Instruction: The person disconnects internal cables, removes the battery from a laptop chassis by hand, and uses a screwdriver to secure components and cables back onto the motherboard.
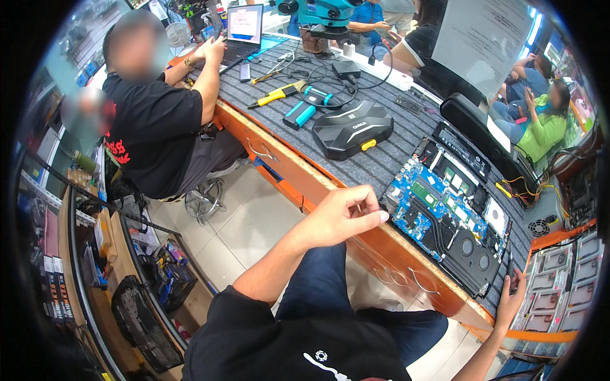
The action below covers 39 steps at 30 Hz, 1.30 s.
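My left hand [349, 213] is curled at the near left corner of the opened laptop [432, 216], thumb forward; something small and dark by its fingertips is too unclear to name. My right hand [513, 287] grips a slim dark tool [509, 260] beside the laptop's right side. The laptop's blue board, twin fans and silver drive are exposed. A detached battery pack [460, 149] lies along its far edge. A black zip case [483, 127] sits behind that, and a black toolkit case [349, 127] with a yellow latch rests farther left on the grey mat.
A co-worker [159, 114] sits at the left by an open laptop [244, 25]. Cables, a yellow tool [273, 95] and a microscope [324, 16] occupy the bench [406, 127]. Shelves [127, 267] line the lower left; parts drawers [559, 279] stand right. People [546, 127] sit beyond the bench.
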Motion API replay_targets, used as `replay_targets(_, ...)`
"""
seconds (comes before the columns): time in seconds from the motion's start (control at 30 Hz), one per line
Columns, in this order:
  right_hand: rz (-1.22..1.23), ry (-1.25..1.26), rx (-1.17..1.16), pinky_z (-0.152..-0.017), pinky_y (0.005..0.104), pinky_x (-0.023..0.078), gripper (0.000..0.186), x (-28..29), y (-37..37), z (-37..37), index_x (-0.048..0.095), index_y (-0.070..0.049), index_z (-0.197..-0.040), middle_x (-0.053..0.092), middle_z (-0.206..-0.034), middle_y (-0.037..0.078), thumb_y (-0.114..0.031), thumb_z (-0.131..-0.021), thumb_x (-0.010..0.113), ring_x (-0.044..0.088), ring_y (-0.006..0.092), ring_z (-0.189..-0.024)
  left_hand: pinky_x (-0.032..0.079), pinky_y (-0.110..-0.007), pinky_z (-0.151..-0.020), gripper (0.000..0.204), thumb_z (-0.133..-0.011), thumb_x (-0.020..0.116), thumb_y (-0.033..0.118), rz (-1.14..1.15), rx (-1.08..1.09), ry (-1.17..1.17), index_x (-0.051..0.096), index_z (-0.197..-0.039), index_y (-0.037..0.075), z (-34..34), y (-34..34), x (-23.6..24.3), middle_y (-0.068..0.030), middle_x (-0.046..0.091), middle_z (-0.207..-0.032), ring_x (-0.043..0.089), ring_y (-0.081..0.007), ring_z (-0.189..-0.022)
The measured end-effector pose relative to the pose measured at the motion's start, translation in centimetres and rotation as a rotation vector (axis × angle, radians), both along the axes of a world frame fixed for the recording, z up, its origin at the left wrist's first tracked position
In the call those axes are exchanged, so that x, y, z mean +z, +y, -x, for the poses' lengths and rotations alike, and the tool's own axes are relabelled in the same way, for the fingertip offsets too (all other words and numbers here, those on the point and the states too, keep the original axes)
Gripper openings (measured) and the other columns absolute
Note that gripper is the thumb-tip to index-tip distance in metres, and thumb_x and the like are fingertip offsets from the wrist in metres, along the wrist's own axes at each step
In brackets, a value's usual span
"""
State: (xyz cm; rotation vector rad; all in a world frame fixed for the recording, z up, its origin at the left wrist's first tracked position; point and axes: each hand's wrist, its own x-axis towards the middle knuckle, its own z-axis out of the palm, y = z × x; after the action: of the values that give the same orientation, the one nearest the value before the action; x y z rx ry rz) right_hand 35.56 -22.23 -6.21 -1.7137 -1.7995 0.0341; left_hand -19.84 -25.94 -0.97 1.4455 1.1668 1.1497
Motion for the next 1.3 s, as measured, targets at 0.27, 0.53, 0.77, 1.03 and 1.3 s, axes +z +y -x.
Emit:
replay_targets(0.27,-0.335,0.027,-0.046,-0.082,0.0261,0.043,0.025,3.2,-1.8,3.1,0.064,0.001,-0.122,0.058,-0.095,0.003,-0.016,-0.104,0.063,0.051,0.0130,-0.089,0.050,-0.032,-0.069,0.032,-0.097,0.069,0.010,-0.049,-0.261,-0.444,0.051,-0.070,0.006,0.4,-4.5,1.6,-0.0091,0.065,-0.086,0.062,-0.0154,-0.076)
replay_targets(0.53,0.222,1.237,0.998,-0.058,0.0274,0.052,0.028,14.1,-9.1,26.0,0.070,0.006,-0.106,0.069,-0.085,0.013,-0.015,-0.090,0.080,0.066,0.0156,-0.067,0.052,-0.034,-0.072,0.019,-0.092,0.074,0.011,-0.318,-0.773,-0.648,0.061,-0.081,0.003,-2.6,-6.0,6.2,-0.0135,0.070,-0.094,0.066,-0.0230,-0.082)
replay_targets(0.77,0.438,1.212,1.814,-0.062,0.0401,0.049,0.031,20.5,-7.1,29.5,0.060,0.003,-0.107,0.070,-0.086,0.021,-0.007,-0.088,0.082,0.070,0.0292,-0.072,0.057,-0.041,-0.062,0.037,-0.096,0.074,0.034,-0.597,-1.021,-0.956,0.066,-0.091,-0.002,-6.0,-5.9,10.2,-0.0241,0.072,-0.094,0.071,-0.0346,-0.073)
replay_targets(1.03,0.355,1.528,1.754,-0.060,0.0398,0.050,0.023,17.4,-8.9,29.7,0.045,-0.006,-0.104,0.067,-0.081,0.019,-0.017,-0.100,0.066,0.066,0.0271,-0.065,0.051,-0.035,-0.066,0.037,-0.092,0.077,0.039,-0.561,-1.131,-0.935,0.064,-0.088,0.004,-6.6,-6.0,8.1,-0.0126,0.068,-0.093,0.065,-0.0266,-0.077)
replay_targets(1.3,0.137,1.467,1.387,-0.036,0.0277,0.037,0.027,17.1,-9.9,29.1,0.039,-0.012,-0.093,0.049,-0.068,0.003,-0.026,-0.106,0.057,0.045,0.0109,-0.038,0.045,-0.027,-0.065,0.032,-0.104,0.059,0.033,-0.102,-0.626,-0.825,0.053,-0.095,0.004,-7.0,-3.5,1.9,-0.0104,0.058,-0.086,0.056,-0.0135,-0.071)
